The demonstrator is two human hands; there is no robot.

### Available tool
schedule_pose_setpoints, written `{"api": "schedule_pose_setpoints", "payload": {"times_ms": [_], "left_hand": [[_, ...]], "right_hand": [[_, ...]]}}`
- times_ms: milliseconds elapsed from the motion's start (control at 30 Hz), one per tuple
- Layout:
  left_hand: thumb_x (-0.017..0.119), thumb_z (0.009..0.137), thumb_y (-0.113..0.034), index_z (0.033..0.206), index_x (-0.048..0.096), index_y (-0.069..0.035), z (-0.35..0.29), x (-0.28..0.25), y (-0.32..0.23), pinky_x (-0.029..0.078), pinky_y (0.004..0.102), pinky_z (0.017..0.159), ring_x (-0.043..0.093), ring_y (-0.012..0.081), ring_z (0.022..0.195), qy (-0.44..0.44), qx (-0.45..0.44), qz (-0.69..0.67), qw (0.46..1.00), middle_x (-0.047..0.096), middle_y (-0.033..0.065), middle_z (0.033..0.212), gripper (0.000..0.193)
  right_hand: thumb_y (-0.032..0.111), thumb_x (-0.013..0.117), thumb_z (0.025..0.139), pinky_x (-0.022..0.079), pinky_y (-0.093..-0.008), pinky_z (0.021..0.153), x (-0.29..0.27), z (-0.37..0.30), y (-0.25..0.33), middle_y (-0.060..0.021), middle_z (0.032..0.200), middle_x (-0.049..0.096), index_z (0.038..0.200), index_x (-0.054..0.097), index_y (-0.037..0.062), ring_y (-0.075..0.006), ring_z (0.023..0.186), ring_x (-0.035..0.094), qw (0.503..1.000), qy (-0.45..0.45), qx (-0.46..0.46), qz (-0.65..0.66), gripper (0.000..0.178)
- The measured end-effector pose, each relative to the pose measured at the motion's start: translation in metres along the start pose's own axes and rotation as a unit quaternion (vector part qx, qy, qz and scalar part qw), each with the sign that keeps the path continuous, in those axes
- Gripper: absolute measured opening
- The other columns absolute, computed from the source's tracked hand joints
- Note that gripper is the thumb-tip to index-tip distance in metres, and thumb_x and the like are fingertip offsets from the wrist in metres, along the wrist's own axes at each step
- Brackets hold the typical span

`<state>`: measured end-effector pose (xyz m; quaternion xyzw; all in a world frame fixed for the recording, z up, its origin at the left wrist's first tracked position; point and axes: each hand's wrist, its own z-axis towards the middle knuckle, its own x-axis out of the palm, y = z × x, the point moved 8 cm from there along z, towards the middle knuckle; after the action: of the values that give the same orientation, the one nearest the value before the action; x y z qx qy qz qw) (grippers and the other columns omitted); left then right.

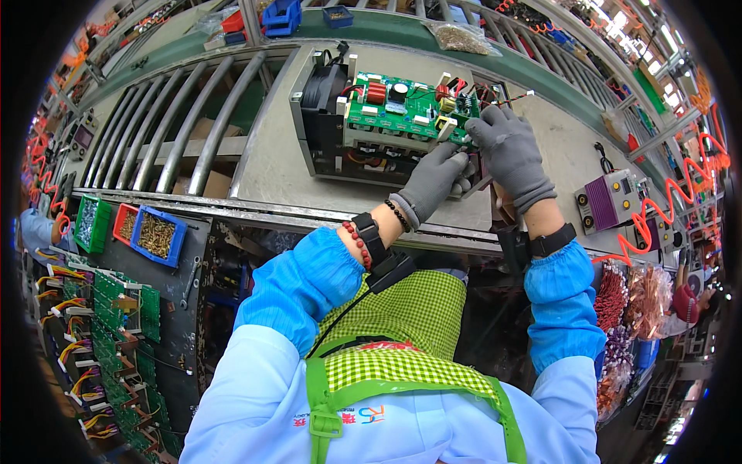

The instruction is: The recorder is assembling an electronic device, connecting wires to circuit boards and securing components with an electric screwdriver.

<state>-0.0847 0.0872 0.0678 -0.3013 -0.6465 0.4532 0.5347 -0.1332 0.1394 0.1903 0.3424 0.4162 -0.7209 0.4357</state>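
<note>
A green circuit board (402,105) with red, black and yellow parts lies on top of a metal chassis (379,144), and a black fan (318,97) stands at its left end. My right hand (510,147), in a grey glove, reaches over the board's right end with its fingers pressed together. Just left of it and lower, my left hand (434,182), gloved alike, has its fingers curled at the board's near right corner. What either set of fingertips grips is hidden. Thin wires with a white plug (530,93) stick out beyond my right hand.
The chassis rests on a grey metal worktop (267,158) beside a roller conveyor (174,124). At left are a blue bin of screws (158,236), a green bin (93,223), a wrench (190,282) and several circuit boards (124,325). A purple power unit (608,203) and an orange coiled hose (643,224) are at right.
</note>
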Motion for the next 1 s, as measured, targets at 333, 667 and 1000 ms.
{"api": "schedule_pose_setpoints", "payload": {"times_ms": [333, 667, 1000], "left_hand": [[0.05, 0.099, -0.027, 0.112, 0.058, -0.006, 0.002, -0.006, -0.005, 0.046, 0.0198, 0.061, 0.057, 0.0054, 0.067, 0.003, 0.013, 0.007, 1.0, 0.063, 0.0012, 0.089, 0.026], [0.049, 0.099, -0.027, 0.11, 0.058, -0.005, 0.002, -0.004, -0.004, 0.045, 0.0205, 0.062, 0.056, 0.0057, 0.067, -0.001, 0.008, -0.001, 1.0, 0.063, 0.0007, 0.089, 0.026], [0.05, 0.098, -0.025, 0.112, 0.06, -0.004, 0.003, -0.004, -0.006, 0.044, 0.02, 0.058, 0.055, 0.0041, 0.064, -0.002, 0.035, 0.002, 0.999, 0.062, -0.0006, 0.084, 0.027]], "right_hand": [[0.013, 0.067, 0.071, 0.049, -0.0395, 0.078, 0.003, 0.004, 0.005, -0.0032, 0.094, 0.06, 0.096, 0.066, 0.0151, -0.0264, 0.092, 0.06, 0.999, 0.004, -0.045, 0.027, 0.025], [0.009, 0.064, 0.072, 0.049, -0.04, 0.075, 0.001, 0.005, 0.001, -0.0033, 0.092, 0.059, 0.093, 0.065, 0.0148, -0.0273, 0.09, 0.059, 0.998, -0.007, -0.048, 0.041, 0.022], [0.014, 0.065, 0.073, 0.046, -0.0389, 0.08, 0.018, -0.001, 0.008, -0.002, 0.095, 0.059, 0.099, 0.064, 0.0149, -0.0242, 0.092, 0.059, 0.999, -0.005, -0.044, 0.02, 0.026]]}}
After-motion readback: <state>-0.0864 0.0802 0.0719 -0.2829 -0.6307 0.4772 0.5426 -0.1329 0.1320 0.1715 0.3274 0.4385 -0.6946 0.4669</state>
